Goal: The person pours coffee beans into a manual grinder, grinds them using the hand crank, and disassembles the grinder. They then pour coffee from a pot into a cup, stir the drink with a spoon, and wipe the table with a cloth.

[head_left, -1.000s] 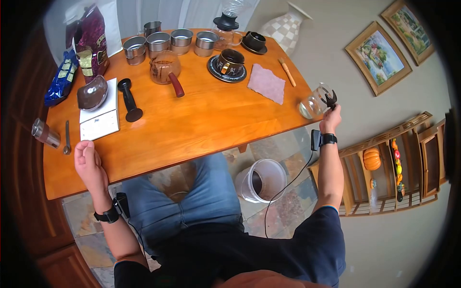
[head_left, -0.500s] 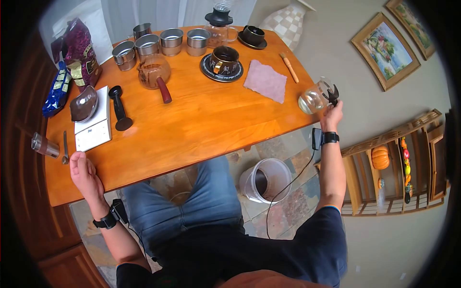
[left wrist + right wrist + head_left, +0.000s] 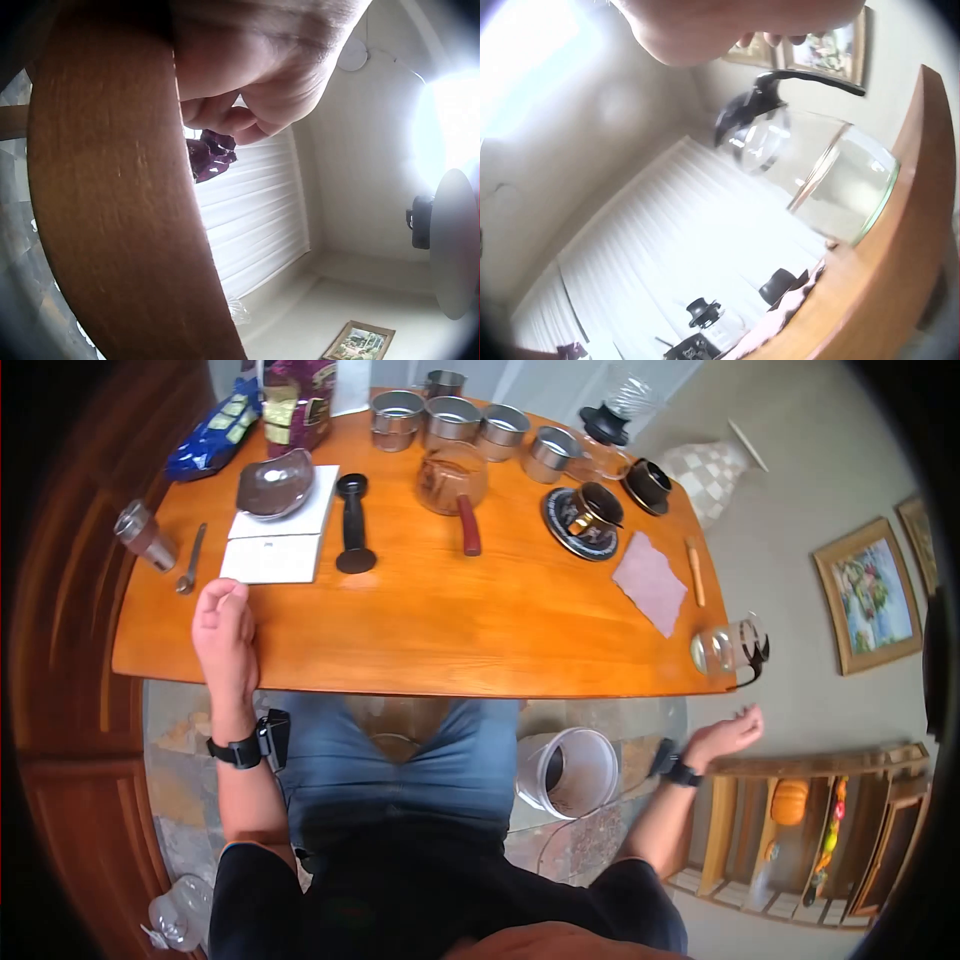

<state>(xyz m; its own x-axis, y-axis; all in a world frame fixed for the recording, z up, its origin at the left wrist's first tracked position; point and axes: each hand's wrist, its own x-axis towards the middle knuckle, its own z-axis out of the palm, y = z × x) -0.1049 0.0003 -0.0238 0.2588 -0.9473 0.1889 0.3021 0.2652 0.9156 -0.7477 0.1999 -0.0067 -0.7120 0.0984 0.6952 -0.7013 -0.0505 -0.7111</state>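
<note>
A glass carafe (image 3: pixel 714 651) with a black handle and clear liquid in it stands at the table's front right corner. My right hand (image 3: pixel 724 738) is apart from it, just off the table edge, fingers loosely bent and nothing in them. The right wrist view shows the carafe (image 3: pixel 838 176) upright on the wood, its handle below the hand (image 3: pixel 742 26). On the left, my left hand (image 3: pixel 226 635) rests at the table's front edge with loosely curled, bare fingers. Just beyond it lie a white scale (image 3: pixel 270 560) bearing a dark dish (image 3: pixel 275 485), and a small spoon (image 3: pixel 192 560).
A black tamper-like tool (image 3: pixel 354 525), a red-handled glass pot (image 3: pixel 452 480) and several metal cups (image 3: pixel 452 422) stand on the table (image 3: pixel 420 630). Further right are a cup (image 3: pixel 598 508) on a saucer, a pink cloth (image 3: pixel 652 582) and a brush (image 3: pixel 697 572). A white bucket (image 3: pixel 585 770) sits below.
My right hand has let go of the carafe's handle and drawn back toward me. The carafe stays at the corner. The head view has turned; my left hand stays near the scale.
</note>
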